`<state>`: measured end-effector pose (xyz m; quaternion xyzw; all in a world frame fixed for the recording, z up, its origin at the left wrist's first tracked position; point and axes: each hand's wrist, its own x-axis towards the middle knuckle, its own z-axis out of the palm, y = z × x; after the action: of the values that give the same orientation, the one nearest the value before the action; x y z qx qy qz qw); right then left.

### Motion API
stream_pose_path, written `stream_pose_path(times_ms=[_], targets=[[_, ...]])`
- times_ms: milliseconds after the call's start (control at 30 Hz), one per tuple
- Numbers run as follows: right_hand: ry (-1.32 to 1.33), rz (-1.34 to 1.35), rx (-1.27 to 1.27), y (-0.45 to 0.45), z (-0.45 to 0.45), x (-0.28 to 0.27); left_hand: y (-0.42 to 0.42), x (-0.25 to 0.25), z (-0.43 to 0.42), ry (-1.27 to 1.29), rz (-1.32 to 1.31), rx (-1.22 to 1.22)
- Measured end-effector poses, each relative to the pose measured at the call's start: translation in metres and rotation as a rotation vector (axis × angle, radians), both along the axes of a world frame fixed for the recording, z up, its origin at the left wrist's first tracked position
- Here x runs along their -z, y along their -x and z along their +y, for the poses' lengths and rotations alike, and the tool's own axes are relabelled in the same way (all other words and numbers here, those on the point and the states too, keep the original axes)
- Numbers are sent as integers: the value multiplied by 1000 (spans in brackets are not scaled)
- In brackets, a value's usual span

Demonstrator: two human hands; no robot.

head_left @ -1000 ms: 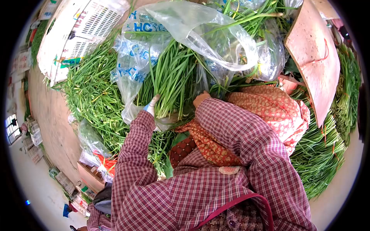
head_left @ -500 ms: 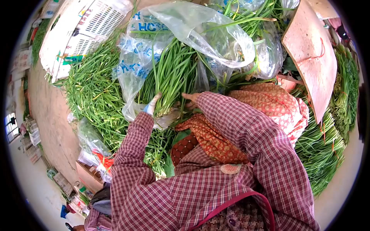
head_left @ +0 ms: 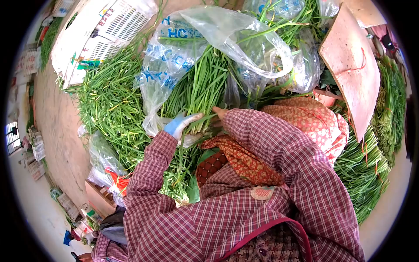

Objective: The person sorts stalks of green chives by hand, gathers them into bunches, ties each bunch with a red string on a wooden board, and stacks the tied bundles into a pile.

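A bunch of garlic chives (head_left: pixel 205 83) lies on a clear plastic bag (head_left: pixel 150 98) with blue print, its pale cut ends toward me. My left hand (head_left: pixel 182 124), in a white and blue glove, is closed around the left side of the cut ends; its thumb lies across the top and the fingers are hidden beneath. On the other side, my right hand (head_left: pixel 219 114) presses against the bunch, its thumb showing and the rest largely covered by leaves and the sleeve. A heap of loose chives (head_left: pixel 111 91) spreads to the left.
A white printed sack (head_left: pixel 104 37) lies at upper left. At right stands a tilted board (head_left: pixel 351 65), with tied chive bundles (head_left: pixel 362 170) below it. An orange flowered cloth (head_left: pixel 305 115) covers my knee. Another person's sleeve (head_left: pixel 111 249) shows at lower left.
My left hand has turned inward, its thumb going from pointing up to lying across the cut ends. The right hand's outstretched finger has tucked in against the bunch. The view has shifted slightly.
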<state>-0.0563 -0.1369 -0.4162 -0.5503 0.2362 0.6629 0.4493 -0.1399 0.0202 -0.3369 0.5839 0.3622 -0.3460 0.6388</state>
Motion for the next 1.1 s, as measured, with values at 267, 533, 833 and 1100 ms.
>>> stream_pose_path(times_ms=[267,533,833,1100], targets=[[-200,315,377,-20,-26,-61,-1,-46,-30,369,-171,-348],[77,-339,-353,-24,-60,-13,-17,-7,-125,-151,-171,69],[18,-396,-468,-54,-87,13,1,41,-118,-163,-394,353],[-184,28,-108,-72,-102,-42,7,65,-58,-420,-549,143]])
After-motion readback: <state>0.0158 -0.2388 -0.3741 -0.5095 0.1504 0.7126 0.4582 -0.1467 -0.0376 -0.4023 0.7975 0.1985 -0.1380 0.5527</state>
